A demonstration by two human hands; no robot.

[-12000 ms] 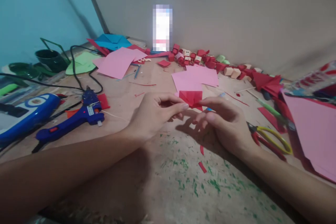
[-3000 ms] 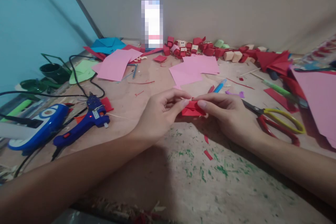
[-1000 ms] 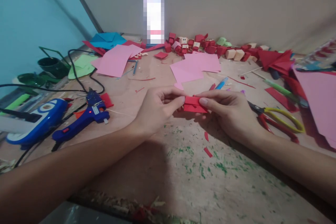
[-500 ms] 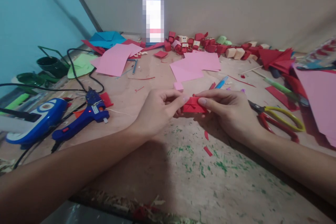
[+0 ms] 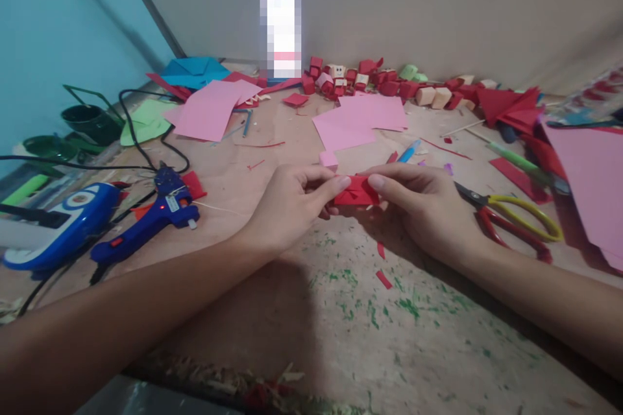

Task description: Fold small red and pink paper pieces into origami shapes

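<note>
A small folded red paper piece (image 5: 357,191) is held up between both hands, over the middle of the wooden table. My left hand (image 5: 296,204) pinches its left side, thumb on the front. On its right side my right hand (image 5: 423,201) presses with the thumb at the upper corner. The fingers behind the paper are mostly hidden. Just beyond the left fingertips stands a small pink paper cube (image 5: 328,159). A blue pen (image 5: 409,151) lies behind the right hand.
Scissors (image 5: 516,217) with yellow and red handles lie right of my right hand. A blue glue gun (image 5: 146,224) and its cords are at left. Pink sheets (image 5: 360,122), a lit phone (image 5: 282,29) and several small red blocks (image 5: 389,84) line the back.
The red paper has turned slightly in the fingers, and the small bump on its top edge no longer shows. The whole view has shifted a little.
</note>
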